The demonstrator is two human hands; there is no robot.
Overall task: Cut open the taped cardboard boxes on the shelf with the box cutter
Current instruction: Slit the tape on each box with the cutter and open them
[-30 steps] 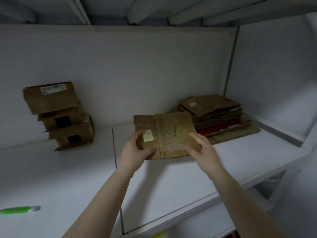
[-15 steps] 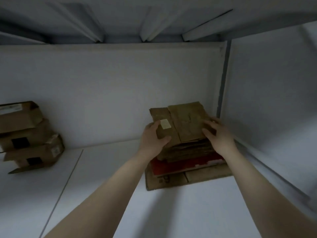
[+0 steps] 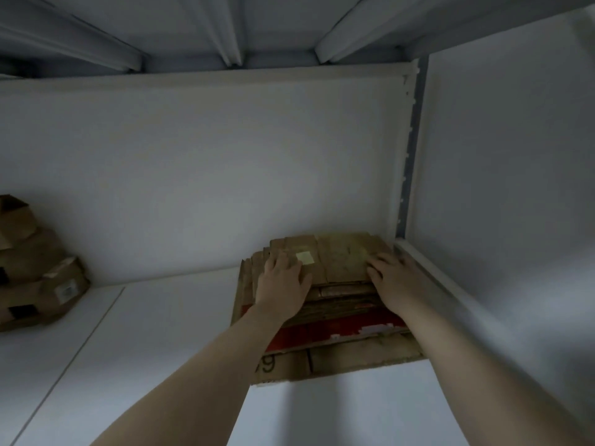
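Taped brown cardboard boxes (image 3: 35, 284): a stack at the far left of the white shelf (image 3: 161, 365), against the back wall, partly cut off by the frame edge. A pale label shows on the lowest one. The tape itself is too dim to make out.

Head view. Both hands are on a flattened brown cardboard sheet (image 3: 344, 262) that tops a pile of flattened cardboard (image 3: 341, 355) in the back right corner of the shelf. Left hand (image 3: 283, 284) lies flat over the sheet's near left corner, fingers straight, just beside a small pale yellow sticker (image 3: 305, 257). Right hand (image 3: 396, 281) lies flat at the right edge, fingers splayed. Neither hand grips; both press down and carry nothing. A red sheet (image 3: 322, 333) shows lower in the pile.

Box cutter: not in view.

Judgement: the boxes lie well apart from the hands, leftward along the shelf, and the left hand is nearer. The stack's long sides seem to run roughly with the back wall. The next reach goes left, but the cutter must be found first.
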